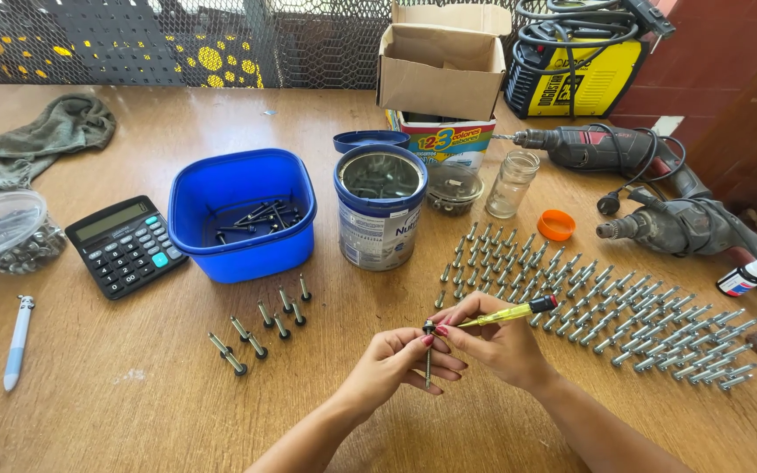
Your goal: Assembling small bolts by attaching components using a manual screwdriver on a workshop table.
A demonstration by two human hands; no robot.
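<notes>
Head view: your left hand (396,361) pinches bolt (428,355) upright, just below blue-rimmed tin (380,219). Right hand (492,337) clenches yellow screwdriver (505,313), tip at bolt head. Risk: tip slips, jabs fingers; dropped bolt rolls into anchor rows (606,315) right of tin.

A workshop: at two o'clock on the wooden tabletop (133,385) lie two power drills (606,151), a yellow welding machine (576,74) behind, rows of anchor bolts (624,315) nearer.
</notes>
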